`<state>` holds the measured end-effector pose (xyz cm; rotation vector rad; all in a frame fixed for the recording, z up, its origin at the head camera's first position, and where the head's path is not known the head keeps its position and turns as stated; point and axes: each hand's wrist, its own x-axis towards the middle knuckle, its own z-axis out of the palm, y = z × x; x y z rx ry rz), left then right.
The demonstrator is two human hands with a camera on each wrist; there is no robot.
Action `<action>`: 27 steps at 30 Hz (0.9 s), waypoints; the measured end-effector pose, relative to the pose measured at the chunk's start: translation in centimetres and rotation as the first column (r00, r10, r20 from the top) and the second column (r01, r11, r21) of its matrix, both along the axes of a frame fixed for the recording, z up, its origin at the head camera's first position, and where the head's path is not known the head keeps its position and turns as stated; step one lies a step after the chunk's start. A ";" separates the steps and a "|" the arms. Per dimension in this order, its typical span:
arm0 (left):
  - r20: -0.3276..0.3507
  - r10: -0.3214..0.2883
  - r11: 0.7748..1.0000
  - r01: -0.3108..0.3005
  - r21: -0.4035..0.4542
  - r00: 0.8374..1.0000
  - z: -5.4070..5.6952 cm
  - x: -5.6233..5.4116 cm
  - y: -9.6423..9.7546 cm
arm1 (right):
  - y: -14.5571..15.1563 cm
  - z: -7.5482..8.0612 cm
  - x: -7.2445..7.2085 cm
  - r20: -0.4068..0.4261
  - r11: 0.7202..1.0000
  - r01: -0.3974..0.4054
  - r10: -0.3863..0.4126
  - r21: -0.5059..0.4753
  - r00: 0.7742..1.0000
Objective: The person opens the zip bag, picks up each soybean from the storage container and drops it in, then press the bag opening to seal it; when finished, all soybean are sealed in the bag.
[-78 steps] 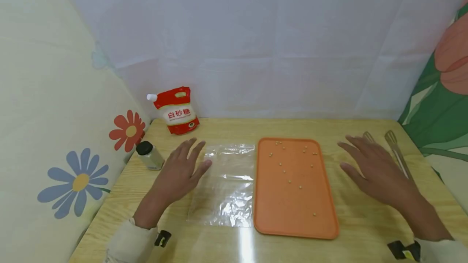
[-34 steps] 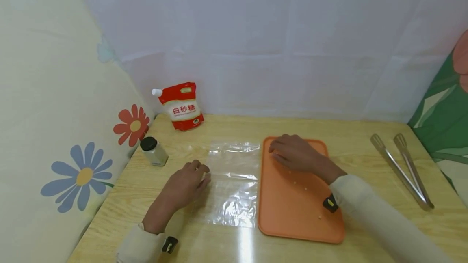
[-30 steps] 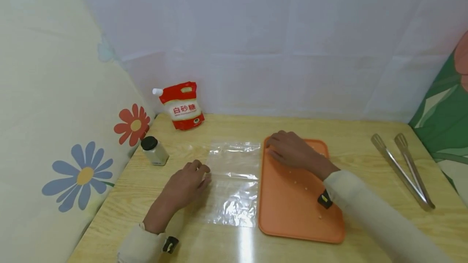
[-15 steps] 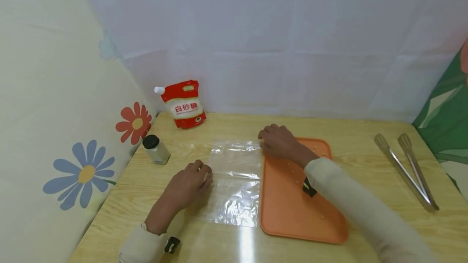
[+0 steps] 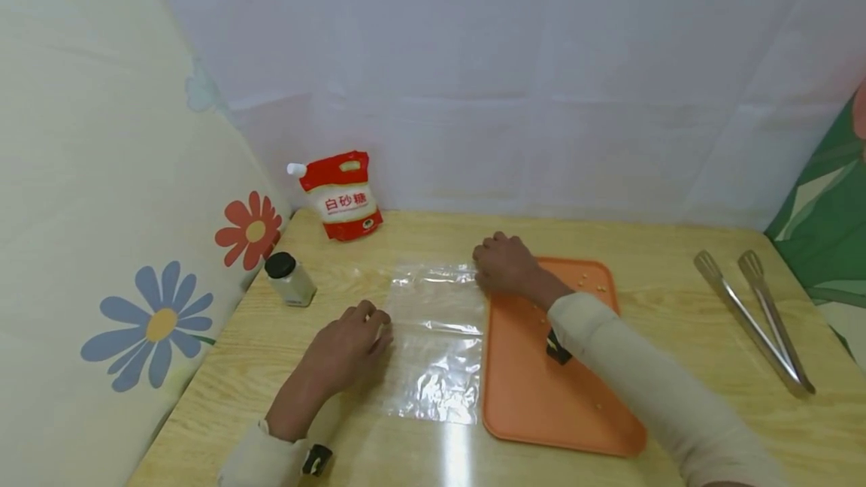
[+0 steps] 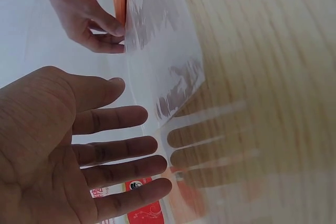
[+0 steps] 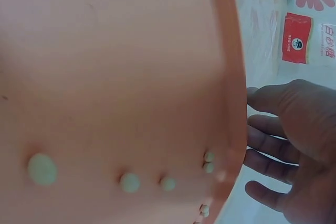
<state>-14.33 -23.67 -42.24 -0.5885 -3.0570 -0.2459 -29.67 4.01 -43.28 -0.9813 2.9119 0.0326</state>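
A clear plastic bag (image 5: 436, 307) lies flat on the table against the left side of an orange tray (image 5: 555, 412). My left hand (image 5: 348, 348) hovers by the bag's left edge; in the left wrist view its fingers (image 6: 118, 171) are extended and hold nothing. My right hand (image 5: 504, 265) is at the bag's far right corner, over the tray's far left corner. In the right wrist view its fingers (image 7: 270, 145) are loosely bent near the tray rim, thumb apart. Whether the fingertips touch the bag is unclear. Several small pale balls (image 7: 42, 169) sit on the tray.
A red and white sugar pouch (image 5: 341, 198) with a white cap stands at the back left. Nearer is a jar (image 5: 291, 284) with a black lid. Metal tongs (image 5: 758, 322) lie spread on the right. A pale cloth (image 5: 473, 81) hangs behind the table.
My right hand has come from the tongs' side across the tray to the bag's far right corner. My left hand has drawn slightly nearer to me beside the bag. The bag stays flat.
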 end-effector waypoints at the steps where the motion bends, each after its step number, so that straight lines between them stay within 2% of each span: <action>1: 0.009 0.005 1.000 -0.005 -0.002 1.000 0.0 0.0 0.0 | 0.0 0.1 0.1 0.006 1.000 0.005 -0.005 -0.001 1.000; 10: -0.006 -0.008 1.000 0.008 -0.005 1.000 -0.1 0.1 0.0 | -0.1 0.2 0.3 0.021 0.999 0.023 -0.022 -0.026 1.000; 18: 0.014 0.005 1.000 -0.005 0.000 1.000 -0.1 0.2 -0.1 | -0.3 0.0 0.2 -0.003 0.999 0.019 -0.019 -0.046 1.000; 27: -0.042 -0.024 1.000 0.024 0.003 0.999 -0.4 0.3 -0.4 | -0.4 -0.1 0.2 -0.010 0.996 0.023 -0.024 -0.082 1.000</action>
